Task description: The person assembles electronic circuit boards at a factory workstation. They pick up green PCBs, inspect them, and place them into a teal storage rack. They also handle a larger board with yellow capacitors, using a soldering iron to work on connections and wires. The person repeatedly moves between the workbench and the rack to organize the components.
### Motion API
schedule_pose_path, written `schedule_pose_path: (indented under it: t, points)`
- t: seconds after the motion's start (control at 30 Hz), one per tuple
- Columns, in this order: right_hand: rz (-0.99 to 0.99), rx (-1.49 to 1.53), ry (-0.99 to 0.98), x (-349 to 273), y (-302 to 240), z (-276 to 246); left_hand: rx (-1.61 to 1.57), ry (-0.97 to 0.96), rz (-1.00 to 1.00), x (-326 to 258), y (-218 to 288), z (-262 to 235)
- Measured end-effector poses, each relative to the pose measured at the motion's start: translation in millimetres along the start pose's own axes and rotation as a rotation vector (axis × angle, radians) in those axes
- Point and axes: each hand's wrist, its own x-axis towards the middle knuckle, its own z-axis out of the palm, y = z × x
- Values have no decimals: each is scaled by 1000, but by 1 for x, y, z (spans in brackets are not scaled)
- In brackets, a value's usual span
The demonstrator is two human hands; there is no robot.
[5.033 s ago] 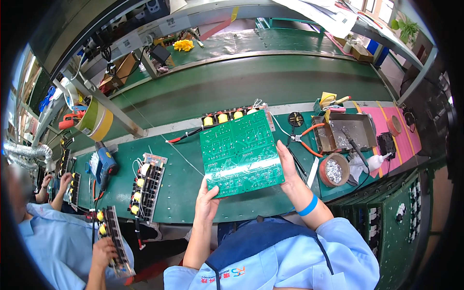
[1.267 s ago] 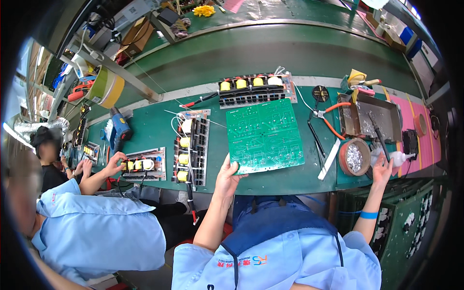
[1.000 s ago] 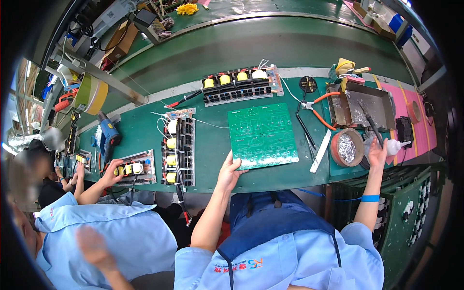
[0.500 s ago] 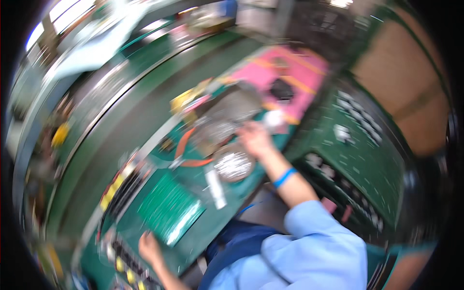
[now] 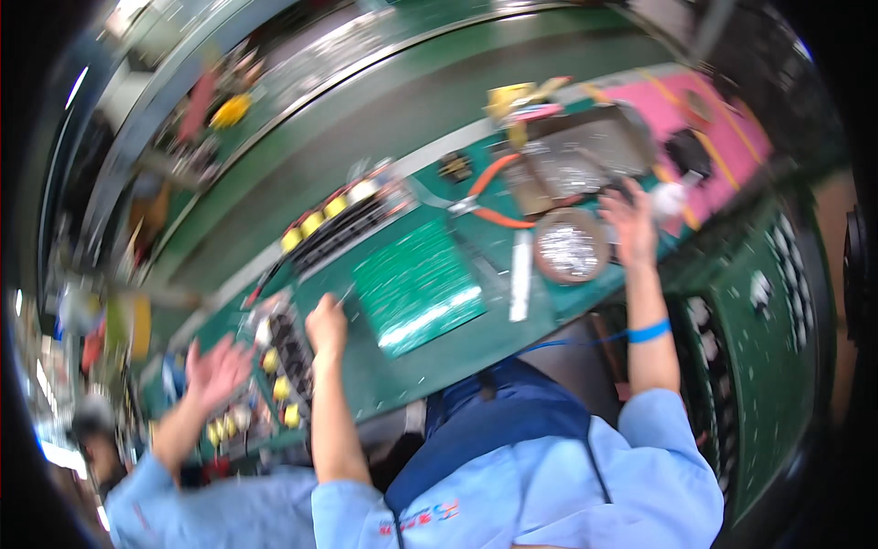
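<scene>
Green bench (image 5: 376,382): carries parts and tools | Circuit board (image 5: 421,288): lies on it, between the hands | Left hand (image 5: 326,327): curled, left of board; contents cannot be told | Right hand (image 5: 631,227): fingers spread, beside round tin (image 5: 570,247) | Hands: well apart | Handling advice: grip board by edges; keep tin's shiny bits off it.

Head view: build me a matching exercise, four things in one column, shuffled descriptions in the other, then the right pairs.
1. Circuit board
2. Pliers
3. Round bowl
4. Wristband

A. holding shiny bits
B. blue, worn on the right arm
C. green, lying on the bench
D. orange-handled

Pairs: 1-C; 2-D; 3-A; 4-B
</scene>
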Motion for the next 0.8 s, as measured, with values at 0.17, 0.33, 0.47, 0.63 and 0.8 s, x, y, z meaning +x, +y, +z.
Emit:
schedule_pose_path:
  t: [0.17, 0.33, 0.47, 0.63, 0.8]
  points:
    - [-86, -257, -46, -8, 17, 2, -81, 75, 145, -39, -15, -33]
    - [-135, -335, -75, -36, 23, 45, -402, -51, 46, -87, 7, -56]
    - [-95, -523, -244, -70, 21, 60, -371, -77, 137, -108, 26, -48]
    - [-275, -678, -671, -118, 42, 94, -546, -51, -108, -130, 39, -31]
    - [-116, -752, -831, -156, 70, 130, -408, 91, -42, -136, 36, -17]
